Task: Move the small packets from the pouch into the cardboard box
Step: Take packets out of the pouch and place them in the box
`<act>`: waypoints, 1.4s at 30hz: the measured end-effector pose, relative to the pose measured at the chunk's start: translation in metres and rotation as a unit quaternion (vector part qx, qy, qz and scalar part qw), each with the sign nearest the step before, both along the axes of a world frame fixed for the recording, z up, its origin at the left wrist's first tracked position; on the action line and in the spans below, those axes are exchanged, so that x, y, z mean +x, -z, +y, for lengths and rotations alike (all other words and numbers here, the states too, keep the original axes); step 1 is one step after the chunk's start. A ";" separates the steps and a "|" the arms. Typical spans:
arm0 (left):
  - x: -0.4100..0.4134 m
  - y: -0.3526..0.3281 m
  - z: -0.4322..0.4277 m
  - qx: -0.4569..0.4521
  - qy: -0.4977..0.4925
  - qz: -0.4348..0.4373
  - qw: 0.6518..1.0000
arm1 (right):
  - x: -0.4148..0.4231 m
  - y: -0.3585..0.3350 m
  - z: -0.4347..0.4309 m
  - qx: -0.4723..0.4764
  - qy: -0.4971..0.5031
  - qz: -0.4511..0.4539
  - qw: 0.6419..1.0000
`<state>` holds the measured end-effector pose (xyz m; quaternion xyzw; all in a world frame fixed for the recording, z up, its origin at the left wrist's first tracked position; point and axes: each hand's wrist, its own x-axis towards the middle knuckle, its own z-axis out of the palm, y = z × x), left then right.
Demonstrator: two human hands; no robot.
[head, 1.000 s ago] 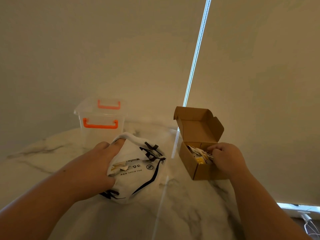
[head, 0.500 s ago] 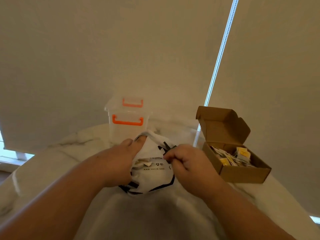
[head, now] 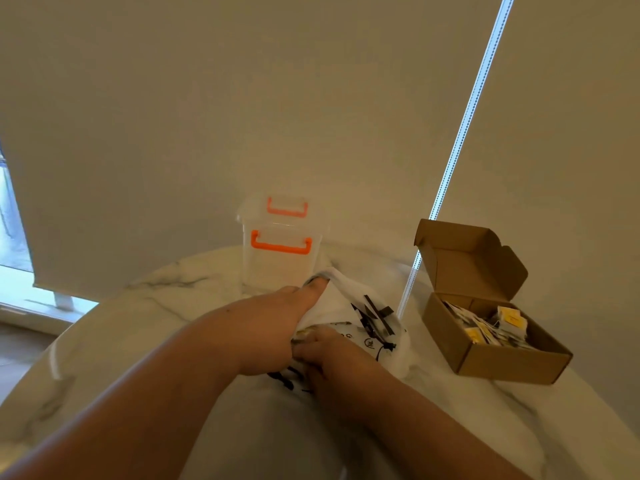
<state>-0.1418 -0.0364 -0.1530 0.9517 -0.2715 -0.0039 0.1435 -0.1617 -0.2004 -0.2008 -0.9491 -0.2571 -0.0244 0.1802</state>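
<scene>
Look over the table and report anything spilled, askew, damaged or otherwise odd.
Nothing stands out. The cardboard box sits upright, lid open, with packets inside; none lie loose on the table. The pouch is merely rumpled where the left hand grips it.

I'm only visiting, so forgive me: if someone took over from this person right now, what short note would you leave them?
Left hand grips the rim of the white plastic pouch with black print, holding it open on the marble table.
Right hand reaches into the pouch mouth; whether it holds a packet is hidden.
Done: many small white and yellow packets lie in the open brown cardboard box, right of the pouch.
Left: more seem to remain in the pouch; move them to the box.
</scene>
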 end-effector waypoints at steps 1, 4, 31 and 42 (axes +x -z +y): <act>-0.001 0.000 0.000 -0.001 0.001 -0.003 1.000 | 0.000 0.002 -0.001 -0.011 -0.001 0.009 1.000; -0.002 -0.001 -0.002 -0.009 0.004 -0.003 1.000 | 0.000 -0.001 -0.006 -0.028 0.064 0.019 0.997; -0.008 -0.005 -0.013 -0.131 0.021 -0.053 0.990 | -0.020 -0.036 -0.023 0.090 0.143 0.084 0.982; -0.010 -0.007 -0.016 -0.132 0.003 -0.035 0.991 | -0.048 -0.092 -0.090 0.276 0.124 0.028 0.953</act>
